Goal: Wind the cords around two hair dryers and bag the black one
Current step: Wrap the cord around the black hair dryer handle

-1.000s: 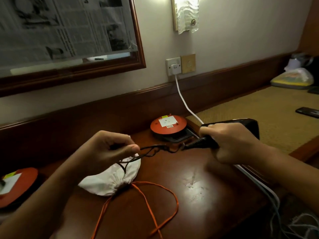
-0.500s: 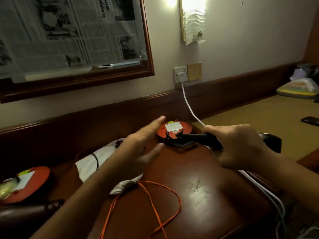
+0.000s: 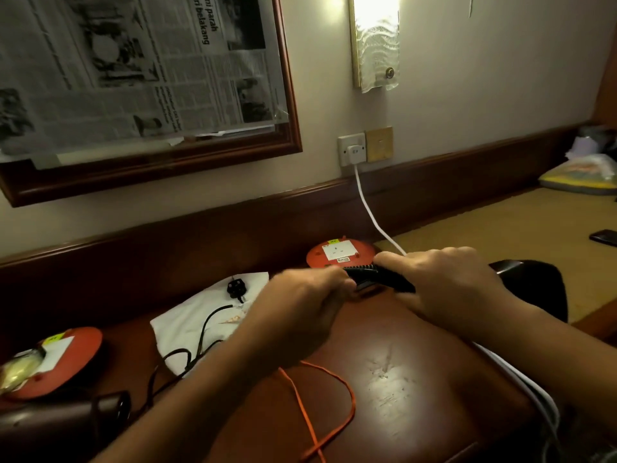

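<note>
- Near the middle of the frame, the right hand (image 3: 447, 289) grips the black hair dryer (image 3: 531, 282) by its long ribbed part, with the fingers curled tight.
- The left hand (image 3: 307, 305) is curled round the end of that same ribbed part.
- The dryer's fat end sticks out on the right, behind the right wrist.
- At centre left, a white bag (image 3: 187, 325) lies flat on the wooden table (image 3: 417, 379). A black cord (image 3: 208, 320) and its plug (image 3: 237, 289) lie on the bag.
- An orange cord (image 3: 347, 396) loops on the table below the hands.
- A round orange socket box (image 3: 334, 253) sits just behind the hands.
</note>
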The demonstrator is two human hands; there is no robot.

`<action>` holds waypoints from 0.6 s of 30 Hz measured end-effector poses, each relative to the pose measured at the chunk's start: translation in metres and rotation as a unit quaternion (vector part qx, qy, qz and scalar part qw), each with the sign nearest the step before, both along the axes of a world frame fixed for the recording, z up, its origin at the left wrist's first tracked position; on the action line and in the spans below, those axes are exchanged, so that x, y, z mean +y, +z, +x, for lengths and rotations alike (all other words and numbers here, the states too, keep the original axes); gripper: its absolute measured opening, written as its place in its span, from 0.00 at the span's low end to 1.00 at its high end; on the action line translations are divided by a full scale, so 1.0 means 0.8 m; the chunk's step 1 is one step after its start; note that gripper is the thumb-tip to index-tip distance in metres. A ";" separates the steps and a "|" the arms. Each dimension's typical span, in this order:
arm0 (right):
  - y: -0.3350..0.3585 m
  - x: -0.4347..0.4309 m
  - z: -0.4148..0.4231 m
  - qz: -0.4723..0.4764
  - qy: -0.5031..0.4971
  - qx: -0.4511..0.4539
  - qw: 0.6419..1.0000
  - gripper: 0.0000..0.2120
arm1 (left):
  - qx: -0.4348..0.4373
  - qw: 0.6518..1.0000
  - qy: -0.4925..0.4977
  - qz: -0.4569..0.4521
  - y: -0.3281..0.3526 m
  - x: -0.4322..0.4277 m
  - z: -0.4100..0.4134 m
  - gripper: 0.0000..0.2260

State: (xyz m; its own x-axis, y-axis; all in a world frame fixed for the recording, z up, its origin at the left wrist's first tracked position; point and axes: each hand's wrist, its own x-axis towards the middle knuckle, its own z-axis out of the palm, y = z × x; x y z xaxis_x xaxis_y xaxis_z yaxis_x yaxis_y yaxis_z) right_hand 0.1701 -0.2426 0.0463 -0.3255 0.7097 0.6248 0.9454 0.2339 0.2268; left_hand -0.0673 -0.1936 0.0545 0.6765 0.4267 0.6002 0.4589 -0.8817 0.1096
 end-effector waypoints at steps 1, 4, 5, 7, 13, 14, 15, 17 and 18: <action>0.001 -0.003 -0.002 -0.010 0.019 -0.010 1.000 0.28 | -0.007 1.000 -0.014 -0.008 0.014 0.007 -0.007 0.14; 0.009 -0.013 -0.004 -0.020 0.090 -0.026 0.995 0.27 | -0.059 0.992 -0.042 -0.107 0.048 0.031 -0.026 0.05; 0.012 -0.017 -0.005 -0.019 0.114 -0.026 0.993 0.26 | -0.077 0.985 -0.047 -0.149 0.052 0.038 -0.030 0.04; 0.018 -0.024 -0.007 -0.013 0.154 -0.002 0.988 0.23 | -0.137 0.956 -0.077 -0.247 0.049 0.046 -0.031 0.06; 0.016 -0.028 -0.021 0.033 0.133 0.136 0.981 0.20 | -0.191 0.921 -0.082 -0.329 -0.016 0.015 -0.018 0.12; 0.013 -0.026 -0.020 0.028 0.114 0.141 0.983 0.21 | -0.153 0.939 -0.075 -0.298 -0.026 0.008 -0.019 0.12; 0.011 -0.023 -0.020 0.016 0.090 0.149 0.985 0.22 | -0.106 0.960 -0.066 -0.249 -0.031 0.000 -0.021 0.12; 0.005 -0.018 -0.020 -0.017 0.043 0.163 0.986 0.24 | -0.018 0.989 -0.057 -0.138 -0.031 -0.014 -0.025 0.12; 0.002 -0.016 -0.021 -0.029 0.027 0.153 0.988 0.24 | 0.012 0.994 -0.059 -0.092 -0.024 -0.017 -0.029 0.13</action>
State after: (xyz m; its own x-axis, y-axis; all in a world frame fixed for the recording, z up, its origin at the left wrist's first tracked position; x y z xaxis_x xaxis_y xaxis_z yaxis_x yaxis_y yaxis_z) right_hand 0.1534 -0.2553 0.0482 -0.1666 0.7333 0.6592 0.9535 0.2901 -0.0818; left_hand -0.0903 -0.2071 0.0356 0.7412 0.4447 0.5029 0.3579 -0.8955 0.2644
